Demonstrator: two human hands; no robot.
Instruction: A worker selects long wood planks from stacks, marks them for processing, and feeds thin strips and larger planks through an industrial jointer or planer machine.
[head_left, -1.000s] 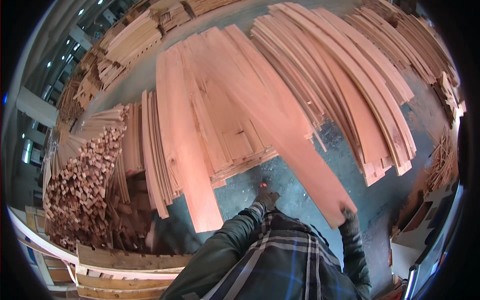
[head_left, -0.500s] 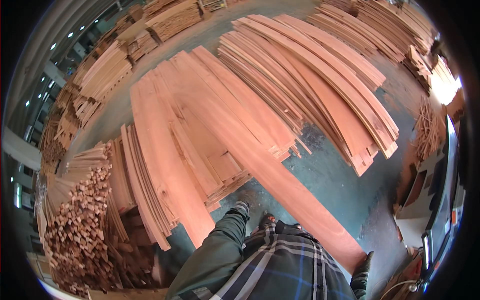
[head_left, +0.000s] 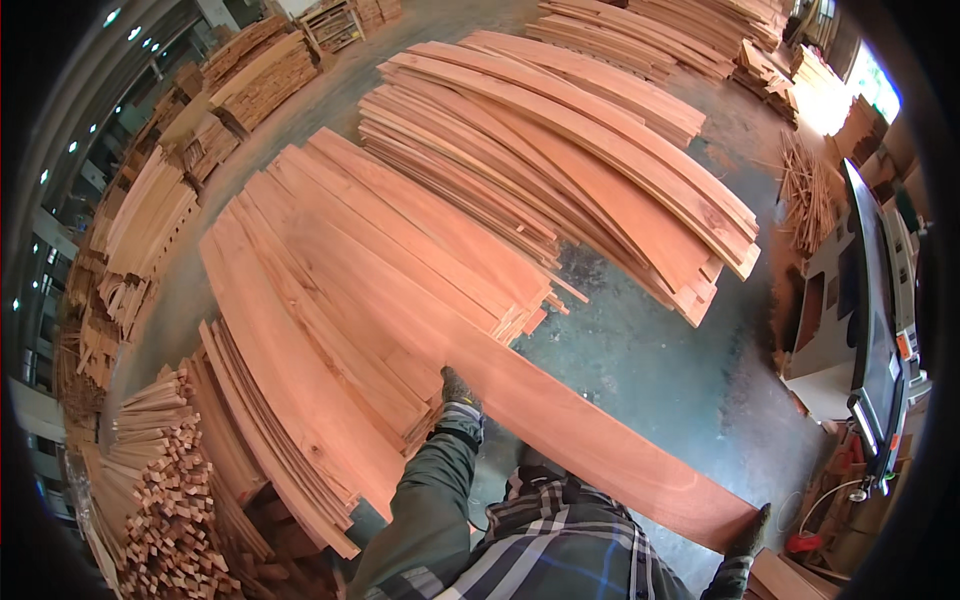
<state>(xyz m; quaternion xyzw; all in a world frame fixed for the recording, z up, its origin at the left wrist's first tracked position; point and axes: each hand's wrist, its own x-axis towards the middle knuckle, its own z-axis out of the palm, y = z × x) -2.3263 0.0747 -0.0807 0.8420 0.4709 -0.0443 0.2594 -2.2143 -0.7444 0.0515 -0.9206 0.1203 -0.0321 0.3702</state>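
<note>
A long reddish wooden board [head_left: 590, 425] slants across in front of me, its far part over a stack of similar boards [head_left: 270, 330] and its near end out over the floor at the right. My left hand [head_left: 461, 390], in a dark glove, is closed on the board's near edge around the middle of its length. My right hand [head_left: 752, 533], also gloved, is closed round the corner of its near end. The fingers beneath the board are hidden on both hands.
Beyond the stack lies another pile of long boards [head_left: 570, 150]. A heap of narrow sticks [head_left: 170, 490] stands at the lower left. On the right is a machine with a dark flat panel [head_left: 876, 320], and loose offcuts [head_left: 803, 185] lie behind it. More lumber stacks [head_left: 265, 85] line the back.
My left hand has come up from below and taken hold of the board's edge. The board's near end has swung slightly right with my right hand. My view has turned to the right.
</note>
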